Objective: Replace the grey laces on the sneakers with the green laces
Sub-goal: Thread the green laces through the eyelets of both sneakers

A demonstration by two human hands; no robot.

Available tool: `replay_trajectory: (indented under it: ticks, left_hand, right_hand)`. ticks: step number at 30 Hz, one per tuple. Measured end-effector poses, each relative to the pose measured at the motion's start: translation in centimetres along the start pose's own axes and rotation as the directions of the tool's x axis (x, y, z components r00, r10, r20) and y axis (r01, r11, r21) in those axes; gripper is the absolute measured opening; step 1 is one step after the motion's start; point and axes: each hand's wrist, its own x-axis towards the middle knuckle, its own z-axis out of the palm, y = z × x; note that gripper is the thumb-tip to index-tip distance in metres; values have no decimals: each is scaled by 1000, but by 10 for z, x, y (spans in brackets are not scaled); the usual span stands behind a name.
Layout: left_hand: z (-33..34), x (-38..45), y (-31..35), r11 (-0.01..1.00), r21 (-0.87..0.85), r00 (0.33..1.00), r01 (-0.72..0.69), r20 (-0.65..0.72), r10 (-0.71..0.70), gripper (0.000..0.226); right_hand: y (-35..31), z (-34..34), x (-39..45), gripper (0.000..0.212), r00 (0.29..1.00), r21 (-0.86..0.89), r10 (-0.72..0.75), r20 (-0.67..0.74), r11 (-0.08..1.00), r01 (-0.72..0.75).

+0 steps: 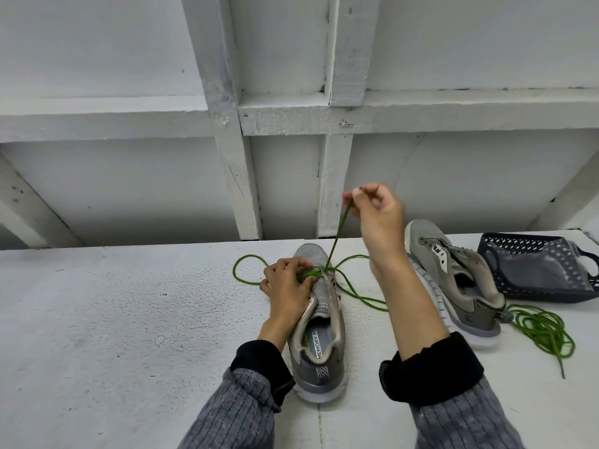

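Note:
A grey sneaker (319, 322) stands upright on the white table, toe pointing away from me. A green lace (337, 236) runs through its lowest eyelets, with loops lying on the table to either side. My left hand (287, 283) pinches the lace at the eyelets on the shoe's left side. My right hand (377, 215) is raised above the shoe and pinches the lace's end, holding it taut. A second grey sneaker (453, 280) lies to the right without laces. Beside its heel is a coiled second green lace (541, 328).
A dark blue perforated basket (538, 270) with a plastic bag inside lies at the far right. The white table (129, 319) meets a white wooden framed wall (233, 157) at the back.

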Motion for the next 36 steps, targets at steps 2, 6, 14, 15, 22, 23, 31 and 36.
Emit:
replay_trajectory:
  ticks: [2,6,14,15,22,23,31,36]
  left_hand:
    - [1,0,-1,1000,-15,1000,5,-8,-5,17]
    - [0,0,-2,999,-27,1000,25,-1,-25,17]
    - [-3,-2,-1,998,-48,1000,30,1,-30,14]
    - [-3,-2,-2,999,-43,1000,30,-4,-30,13]
    - [-6,2,-12,998,-47,999,-52,4,52,12]
    - [-5,3,-14,996,-58,998,-68,0,68,13]
    - [-1,4,-18,983,-157,996,-90,-28,86,17]
    - [-3,2,-15,986,-145,996,-77,-50,70,16]
  right_hand:
    - [-16,-4,1,17,1000,7,-19,6,1000,19]
    - [16,-19,-5,17,983,-233,178,48,959,-162]
    - [109,-53,-30,14,919,-786,389,70,588,-189]
    - [113,-55,-32,17,906,-830,414,92,535,-160]
    - [102,-32,-23,19,962,-758,131,238,645,99]
    - [102,-30,-24,17,951,-744,160,263,661,95]
    - [115,-27,-34,9,930,-714,307,203,696,-74]
    - [110,-23,-35,13,900,-539,405,159,800,-265]
